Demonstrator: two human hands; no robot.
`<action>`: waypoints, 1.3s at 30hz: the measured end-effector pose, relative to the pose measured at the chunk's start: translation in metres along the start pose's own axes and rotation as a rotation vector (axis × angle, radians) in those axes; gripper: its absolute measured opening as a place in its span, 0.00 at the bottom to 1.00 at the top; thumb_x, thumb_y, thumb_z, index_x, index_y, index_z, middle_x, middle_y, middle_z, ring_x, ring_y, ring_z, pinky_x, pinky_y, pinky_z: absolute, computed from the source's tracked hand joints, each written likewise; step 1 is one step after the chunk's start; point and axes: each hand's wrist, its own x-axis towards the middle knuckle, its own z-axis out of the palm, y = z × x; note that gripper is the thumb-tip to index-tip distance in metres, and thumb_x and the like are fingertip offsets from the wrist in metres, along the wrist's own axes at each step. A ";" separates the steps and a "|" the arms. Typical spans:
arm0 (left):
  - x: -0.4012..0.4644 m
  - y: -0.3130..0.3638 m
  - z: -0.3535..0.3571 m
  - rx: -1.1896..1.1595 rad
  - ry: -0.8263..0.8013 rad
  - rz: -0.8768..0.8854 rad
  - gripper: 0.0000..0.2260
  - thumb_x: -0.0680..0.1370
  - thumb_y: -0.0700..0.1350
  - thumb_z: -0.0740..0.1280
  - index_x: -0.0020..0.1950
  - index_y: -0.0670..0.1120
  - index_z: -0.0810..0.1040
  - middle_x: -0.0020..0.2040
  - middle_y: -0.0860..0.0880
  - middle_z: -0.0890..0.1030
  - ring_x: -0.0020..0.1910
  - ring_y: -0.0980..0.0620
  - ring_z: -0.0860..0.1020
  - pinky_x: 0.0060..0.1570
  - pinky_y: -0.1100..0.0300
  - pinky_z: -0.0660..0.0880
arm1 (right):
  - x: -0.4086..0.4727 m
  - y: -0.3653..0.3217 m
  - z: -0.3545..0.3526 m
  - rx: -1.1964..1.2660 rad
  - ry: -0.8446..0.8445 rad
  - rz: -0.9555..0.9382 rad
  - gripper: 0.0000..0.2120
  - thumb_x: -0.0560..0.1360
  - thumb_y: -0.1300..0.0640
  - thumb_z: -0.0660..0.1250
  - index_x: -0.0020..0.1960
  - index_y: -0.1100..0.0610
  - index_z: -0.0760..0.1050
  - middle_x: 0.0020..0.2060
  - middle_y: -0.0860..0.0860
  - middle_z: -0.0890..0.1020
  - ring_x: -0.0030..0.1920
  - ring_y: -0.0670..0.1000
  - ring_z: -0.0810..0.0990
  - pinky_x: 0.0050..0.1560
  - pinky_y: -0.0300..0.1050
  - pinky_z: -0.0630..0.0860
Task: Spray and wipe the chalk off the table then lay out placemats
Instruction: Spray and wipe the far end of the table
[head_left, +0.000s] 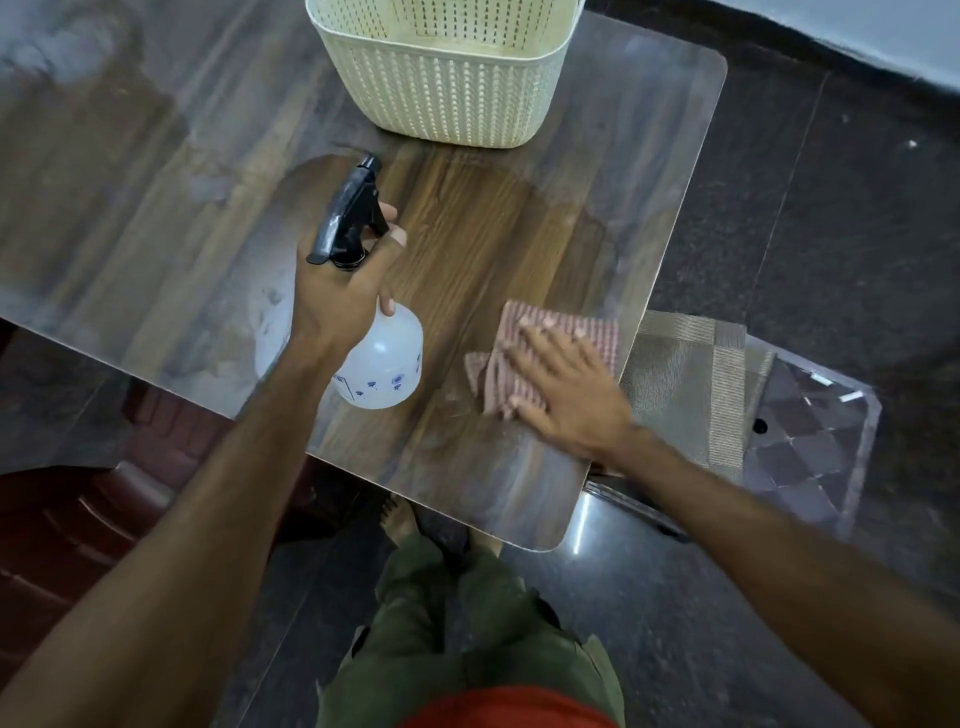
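Left hand (337, 291) grips the spray bottle (382, 358) by the neck, nozzle aimed up-table, bottle apparently held just over the table (156, 208). Right hand (563, 395) lies flat, fingers straight, pressing the striped cloth (561, 325) near the table's right edge. Placemats (691, 384) sit stacked on a stool just beside that edge.

Risks:
- Wiping outward could push wet chalk slurry off the edge onto the placemats.
- Hazy chalk film covers the left and far side; only the centre patch looks clean, though glare makes that hard to judge.
- Basket (447, 73) blocks the far strip; residue probably stays under it.
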 end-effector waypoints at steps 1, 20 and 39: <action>-0.002 -0.001 0.001 -0.001 -0.004 0.001 0.03 0.80 0.40 0.67 0.53 0.46 0.77 0.41 0.65 0.81 0.20 0.57 0.71 0.32 0.70 0.70 | 0.011 0.019 -0.007 0.009 0.016 0.084 0.32 0.79 0.34 0.42 0.80 0.45 0.46 0.80 0.51 0.47 0.79 0.55 0.46 0.77 0.58 0.42; -0.026 -0.001 -0.023 -0.024 -0.002 -0.005 0.04 0.79 0.41 0.68 0.53 0.48 0.77 0.45 0.63 0.81 0.20 0.57 0.71 0.32 0.66 0.72 | -0.038 -0.071 0.024 -0.018 0.041 -0.041 0.32 0.80 0.38 0.47 0.80 0.50 0.52 0.79 0.53 0.53 0.79 0.56 0.50 0.77 0.57 0.48; -0.059 -0.012 -0.073 0.000 0.098 -0.052 0.08 0.79 0.42 0.68 0.50 0.56 0.77 0.44 0.64 0.81 0.20 0.57 0.71 0.36 0.65 0.75 | -0.074 -0.070 0.033 -0.121 0.032 -0.220 0.32 0.81 0.37 0.49 0.80 0.49 0.51 0.80 0.53 0.52 0.79 0.55 0.50 0.77 0.58 0.51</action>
